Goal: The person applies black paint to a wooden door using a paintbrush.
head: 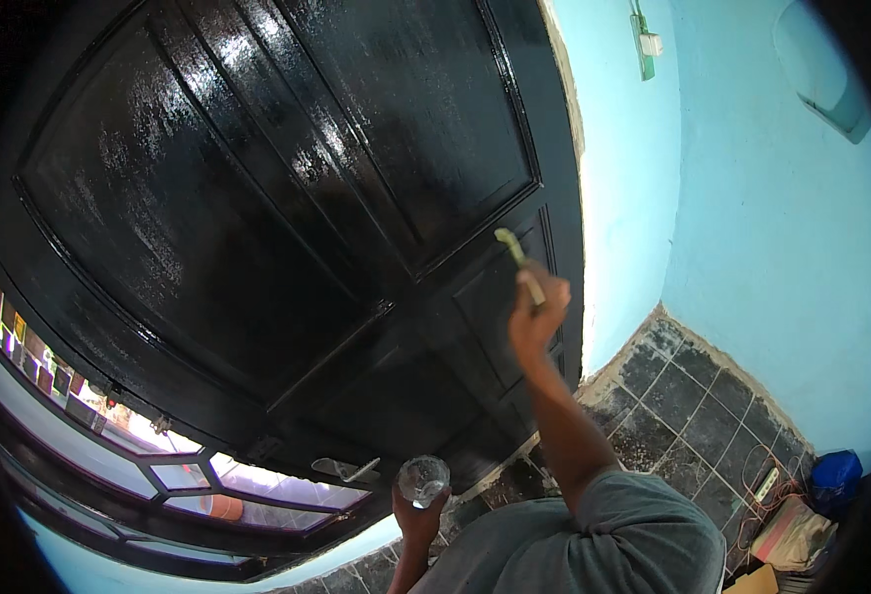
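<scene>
My right hand grips the handle of a small paintbrush with a pale yellowish-green end. The brush end is in front of a lower panel of a dark, panelled door; I cannot tell whether it touches the surface. Lower down, my left hand holds a clear cup upright, with its mouth towards me. What is in the cup is hard to make out. Glossy wet-looking streaks shine on the upper panels. A metal door handle sits just left of the cup.
A light blue wall with a socket stands to the right. Dark floor tiles run below it. An extension strip with tangled orange cable, a blue bag and a sack lie at lower right. Window frames are at lower left.
</scene>
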The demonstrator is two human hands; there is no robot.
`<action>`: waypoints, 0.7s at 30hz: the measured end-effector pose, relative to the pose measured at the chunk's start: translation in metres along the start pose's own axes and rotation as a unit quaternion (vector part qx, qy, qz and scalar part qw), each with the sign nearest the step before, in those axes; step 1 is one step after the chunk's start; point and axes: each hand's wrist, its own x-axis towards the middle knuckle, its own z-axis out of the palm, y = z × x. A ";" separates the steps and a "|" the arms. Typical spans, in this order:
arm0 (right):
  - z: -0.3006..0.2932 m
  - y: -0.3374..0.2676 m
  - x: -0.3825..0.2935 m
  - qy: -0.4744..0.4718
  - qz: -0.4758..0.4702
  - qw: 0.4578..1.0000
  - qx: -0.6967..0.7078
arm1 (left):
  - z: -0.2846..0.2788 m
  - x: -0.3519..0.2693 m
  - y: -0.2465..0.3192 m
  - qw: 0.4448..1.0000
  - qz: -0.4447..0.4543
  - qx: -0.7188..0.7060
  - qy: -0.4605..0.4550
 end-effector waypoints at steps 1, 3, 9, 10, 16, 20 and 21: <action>0.000 -0.013 -0.014 -0.050 -0.037 0.998 0.007 | 0.001 0.002 -0.001 1.000 0.002 0.001 -0.001; -0.001 -0.050 -0.054 -0.141 -0.106 0.983 0.044 | 0.003 0.003 -0.008 1.000 0.007 -0.021 0.001; -0.012 -0.090 -0.082 -0.397 -0.089 0.874 0.264 | 0.009 0.005 0.003 0.998 0.001 -0.054 -0.008; -0.005 -0.063 -0.072 -0.366 -0.066 0.892 0.259 | 0.011 0.005 0.008 0.998 -0.005 -0.058 -0.007; -0.010 0.057 0.059 -0.230 0.224 0.924 0.208 | 0.009 0.007 -0.021 0.999 0.025 -0.035 -0.021; -0.018 0.127 0.106 -0.014 0.164 0.984 0.065 | 0.011 0.006 -0.014 0.999 0.023 -0.032 -0.004; -0.016 0.126 0.109 0.051 0.190 0.978 0.063 | 0.009 0.007 -0.023 0.999 0.018 -0.042 -0.008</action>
